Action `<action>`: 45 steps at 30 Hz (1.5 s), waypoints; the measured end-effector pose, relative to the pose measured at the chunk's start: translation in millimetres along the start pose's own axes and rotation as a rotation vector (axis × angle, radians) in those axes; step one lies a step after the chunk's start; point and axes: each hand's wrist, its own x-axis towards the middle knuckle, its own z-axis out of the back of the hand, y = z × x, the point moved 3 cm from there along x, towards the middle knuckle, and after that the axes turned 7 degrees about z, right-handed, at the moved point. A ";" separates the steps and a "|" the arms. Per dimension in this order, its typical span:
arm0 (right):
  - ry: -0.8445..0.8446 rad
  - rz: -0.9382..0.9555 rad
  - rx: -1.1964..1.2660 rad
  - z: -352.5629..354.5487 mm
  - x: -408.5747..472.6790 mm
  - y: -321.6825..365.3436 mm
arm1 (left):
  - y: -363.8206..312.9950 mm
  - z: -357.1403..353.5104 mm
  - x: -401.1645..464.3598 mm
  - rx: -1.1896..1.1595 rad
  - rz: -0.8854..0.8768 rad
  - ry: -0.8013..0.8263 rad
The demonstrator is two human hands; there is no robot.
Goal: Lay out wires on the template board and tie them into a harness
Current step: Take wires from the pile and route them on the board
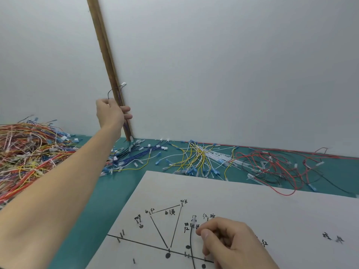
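The white template board [252, 202] lies at the front right, marked with black lines, pins and handwritten labels. My left hand [111, 114] is raised high over the table's back. It grips a thin black wire [109, 93] whose white connector [123, 84] sticks up above the fist; blue and black strands trail down from the hand to the pile below. My right hand [227, 237] rests on the board with its fingers curled, pinching a black wire [191, 241] that ends in a clear connector [194, 218] beside a pin.
A wooden strip [104, 55] leans against the white wall behind my left hand. Loose wire piles cover the green table [108, 191]: multicoloured [29, 152] at left, blue [136, 156], yellow and white [200, 158] in the middle, red and black [281, 167] at right.
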 end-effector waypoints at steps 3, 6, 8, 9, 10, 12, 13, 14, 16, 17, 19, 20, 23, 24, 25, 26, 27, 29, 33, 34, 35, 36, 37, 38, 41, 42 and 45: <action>0.005 -0.001 0.005 -1.0 -1.4 2.0 | -4.2 -0.3 -0.7 0.262 -0.094 0.032; -0.001 -0.007 0.016 -1.8 -1.8 1.7 | 2.9 3.2 2.0 0.044 0.259 0.045; -0.004 -0.009 0.022 -0.8 -1.2 0.8 | 7.8 4.0 -3.2 -0.227 0.418 0.078; 0.000 -0.010 0.021 -0.9 -0.5 0.4 | 8.0 4.2 -5.2 -0.314 0.445 0.070; 0.002 -0.010 0.018 -1.0 0.0 -0.1 | 7.6 5.0 -6.5 -0.374 0.445 0.043; -0.001 -0.009 0.014 -1.0 0.0 -1.0 | 7.3 6.9 -4.4 -0.408 0.384 -0.035; -0.002 -0.007 0.012 -1.0 -0.3 -1.1 | 5.5 7.6 -2.8 -0.371 0.327 -0.049; -0.002 -0.007 0.008 -0.8 -0.4 -1.0 | 2.8 8.5 -1.2 -0.314 0.269 -0.032; 0.001 -0.007 0.001 -0.7 -0.5 -0.5 | 2.3 9.1 0.7 -0.252 0.237 0.061; 0.001 -0.009 0.000 -0.8 -0.7 -0.2 | 3.8 9.2 1.4 -0.270 0.263 0.109; 0.003 -0.016 -0.002 -1.6 -0.6 0.7 | 6.0 10.6 0.9 -0.339 0.337 0.146; 0.005 -0.019 -0.004 -1.7 -0.6 0.9 | 6.8 11.1 0.4 -0.349 0.370 0.137; -0.001 -0.018 -0.011 -0.9 -0.4 0.9 | 6.8 11.3 -0.6 -0.139 0.338 0.096; -0.001 -0.019 -0.013 -0.7 -0.3 0.7 | 5.6 10.7 -1.6 -0.010 0.281 0.091; 0.001 -0.022 -0.017 -0.9 -0.3 0.6 | 4.4 9.2 -1.8 0.119 0.213 0.095; 0.003 -0.024 -0.021 -1.1 -0.5 0.7 | 2.7 7.5 -2.1 0.234 0.141 0.101; 0.004 -0.025 -0.025 -1.2 -0.6 0.8 | 0.5 5.8 -2.0 0.305 0.096 0.102; 0.004 -0.023 -0.027 -1.2 -0.9 0.8 | -4.0 3.0 -1.4 0.247 0.130 0.117; 0.009 -0.021 -0.024 -0.9 -1.5 1.5 | -4.9 8.8 -0.4 -0.117 0.379 0.205; 0.008 -0.022 -0.023 -0.7 -1.6 1.6 | -2.8 11.3 -1.0 -0.161 0.410 0.239; 0.008 -0.022 -0.022 -0.7 -1.6 1.7 | 0.5 13.6 -0.3 -0.153 0.405 0.261; 0.009 -0.022 -0.023 -0.6 -1.7 1.8 | 3.7 15.8 -0.1 -0.101 0.375 0.275; 0.010 -0.022 -0.025 -0.8 -1.6 1.7 | 6.6 17.0 -0.7 -0.037 0.344 0.283; 0.010 -0.024 -0.026 -1.0 -1.7 1.7 | 9.7 17.8 -0.9 0.018 0.297 0.276; 0.009 -0.027 -0.032 -1.6 -2.5 1.4 | 19.9 22.4 -2.6 0.046 0.233 0.239; 0.008 -0.027 -0.034 -1.4 -2.6 1.1 | 21.3 24.3 -2.9 0.067 0.190 0.214; 0.012 -0.023 -0.033 -1.3 -1.9 1.1 | 22.5 27.1 -1.5 0.236 -0.016 0.170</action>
